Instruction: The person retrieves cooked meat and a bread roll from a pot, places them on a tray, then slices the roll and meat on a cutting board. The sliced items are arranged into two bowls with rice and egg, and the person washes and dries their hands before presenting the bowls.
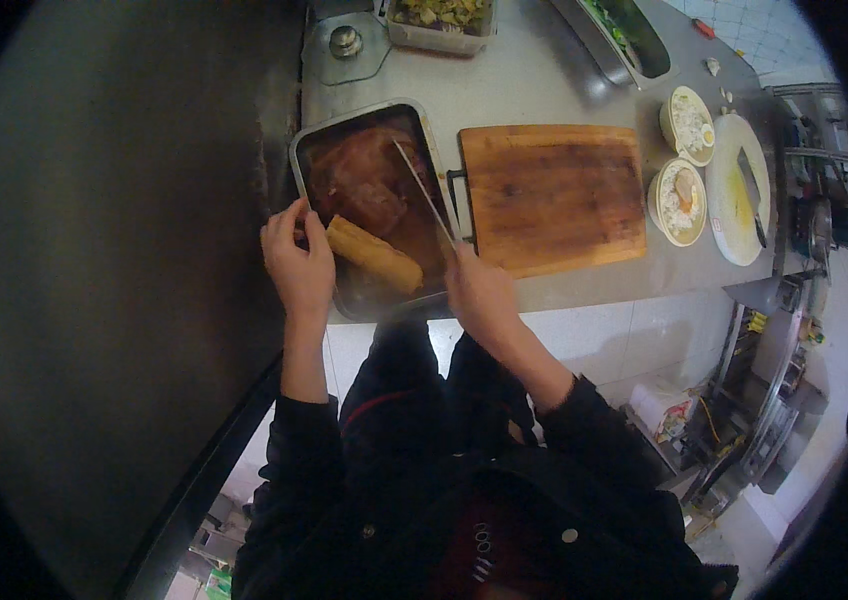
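Note:
A steel tray (432, 142) holds a large piece of reddish-brown meat (367, 172) in dark liquid. Near its front lies a long yellow-brown food roll (375, 255). My left hand (296, 259) is at the tray's left rim, fingers bent and thumb close to the roll's end; whether it grips the rim is unclear. In my right hand (484, 292), at the tray's right front, is a knife (424, 186). Its narrow blade slants over the tray, tip above the meat.
A wooden cutting board (555, 199) lies right of the tray. Beyond it are two rice bowls (679, 206) and a round white board (724, 217) bearing another knife (750, 191). Behind stand a food container (439, 41), a glass lid (346, 56) and a steel pan of greens (622, 37).

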Motion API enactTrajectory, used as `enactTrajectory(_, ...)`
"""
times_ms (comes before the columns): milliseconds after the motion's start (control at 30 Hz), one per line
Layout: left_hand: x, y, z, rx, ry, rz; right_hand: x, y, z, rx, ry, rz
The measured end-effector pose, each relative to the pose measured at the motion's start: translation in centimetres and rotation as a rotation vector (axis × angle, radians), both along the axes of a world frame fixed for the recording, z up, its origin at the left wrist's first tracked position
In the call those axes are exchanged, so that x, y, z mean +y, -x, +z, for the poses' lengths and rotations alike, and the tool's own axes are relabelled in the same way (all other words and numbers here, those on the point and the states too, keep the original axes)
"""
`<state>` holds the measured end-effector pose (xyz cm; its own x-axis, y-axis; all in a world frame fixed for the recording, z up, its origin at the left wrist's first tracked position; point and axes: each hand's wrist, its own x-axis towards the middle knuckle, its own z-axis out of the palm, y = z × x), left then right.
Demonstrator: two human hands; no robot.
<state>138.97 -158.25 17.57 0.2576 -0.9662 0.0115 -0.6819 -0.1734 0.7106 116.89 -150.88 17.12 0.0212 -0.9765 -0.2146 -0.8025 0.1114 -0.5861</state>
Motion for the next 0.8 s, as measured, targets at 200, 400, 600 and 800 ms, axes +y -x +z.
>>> enactTrajectory(200,1.9,-0.9,-1.1,-0.072,0.037,-0.089,-5.4,-4.4,-4.0,0.132,0.169,0.076)
enactTrajectory(400,2.3,-1.0,-0.5,-0.138,0.052,-0.148,-6.1,-4.8,-3.8,0.251,0.098,0.151)
enactTrajectory(600,2.1,-0.6,-1.2,-0.125,0.077,-0.227,-7.1,-5.3,-5.3,0.296,0.043,0.181)
enactTrajectory(800,2.2,0.0,-1.6,-0.147,0.033,-0.278,-6.7,-6.7,-5.9,0.236,-0.022,0.147)
